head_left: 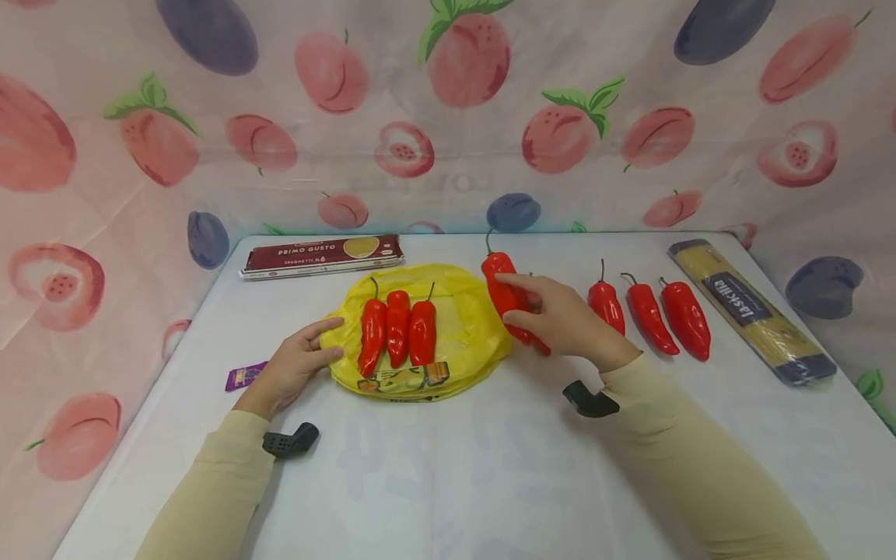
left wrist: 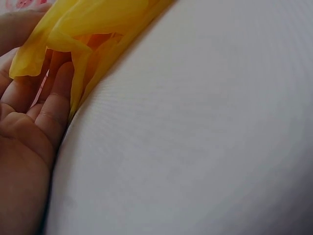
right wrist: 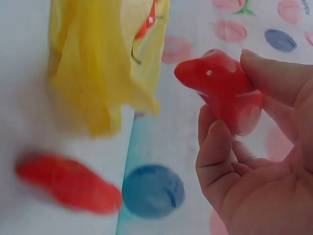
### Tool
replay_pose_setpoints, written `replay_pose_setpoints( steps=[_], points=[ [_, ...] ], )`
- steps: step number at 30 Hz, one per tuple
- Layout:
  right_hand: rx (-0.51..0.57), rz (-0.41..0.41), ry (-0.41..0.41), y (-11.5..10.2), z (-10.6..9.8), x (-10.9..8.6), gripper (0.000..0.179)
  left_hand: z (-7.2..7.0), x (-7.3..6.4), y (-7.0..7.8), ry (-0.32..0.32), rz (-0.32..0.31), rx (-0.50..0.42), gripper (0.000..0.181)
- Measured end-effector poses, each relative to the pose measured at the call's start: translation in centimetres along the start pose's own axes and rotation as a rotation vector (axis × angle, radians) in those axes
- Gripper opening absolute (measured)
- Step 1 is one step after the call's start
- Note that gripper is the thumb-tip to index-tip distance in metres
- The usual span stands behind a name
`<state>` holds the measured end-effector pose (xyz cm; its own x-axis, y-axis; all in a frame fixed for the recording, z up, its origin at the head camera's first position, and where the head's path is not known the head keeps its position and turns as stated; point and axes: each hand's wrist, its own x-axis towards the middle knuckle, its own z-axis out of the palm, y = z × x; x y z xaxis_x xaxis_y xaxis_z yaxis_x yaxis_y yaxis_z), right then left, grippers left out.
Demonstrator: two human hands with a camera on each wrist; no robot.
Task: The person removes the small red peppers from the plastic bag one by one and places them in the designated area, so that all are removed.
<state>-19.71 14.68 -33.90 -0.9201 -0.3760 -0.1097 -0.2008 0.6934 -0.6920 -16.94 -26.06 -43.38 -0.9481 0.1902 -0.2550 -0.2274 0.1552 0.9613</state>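
Observation:
A yellow plastic bag (head_left: 462, 358) lies spread on the white table. Three red chili peppers (head_left: 423, 330) rest side by side within its outline. At the bag's left edge, my left hand (head_left: 297, 365) holds the rim; the left wrist view shows yellow plastic (left wrist: 98, 22) lying between thumb and fingers. My right hand (head_left: 560, 315) grips another red chili pepper (head_left: 498, 272) by its middle, at the bag's right side, stem pointing away. In the right wrist view, thumb and fingers close around this pepper (right wrist: 227, 93), its tip toward the camera.
To the right, three more red chili peppers (head_left: 651, 317) lie in a row, one partly behind my right hand. Beyond them is a clear spaghetti pack (head_left: 752, 311). A dark red spaghetti pack (head_left: 322, 257) lies at the back left, and a small purple packet (head_left: 245, 376) near my left wrist.

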Motion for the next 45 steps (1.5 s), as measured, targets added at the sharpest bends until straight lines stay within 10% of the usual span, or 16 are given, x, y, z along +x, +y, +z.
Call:
replay_pose_setpoints(
  steps=[24, 45],
  points=[
    [-0.142, 0.198, 0.153, 10.2, -6.9, -8.8, 0.077, 0.0, -0.2, 0.0, -0.002, 0.003, 0.022, 0.066],
    [-0.186, 0.338, 0.183, 15.9, -9.4, -12.6, 0.085, 0.0, 0.0, 0.0, 0.004, 0.004, 0.000, 0.065]
  ],
)
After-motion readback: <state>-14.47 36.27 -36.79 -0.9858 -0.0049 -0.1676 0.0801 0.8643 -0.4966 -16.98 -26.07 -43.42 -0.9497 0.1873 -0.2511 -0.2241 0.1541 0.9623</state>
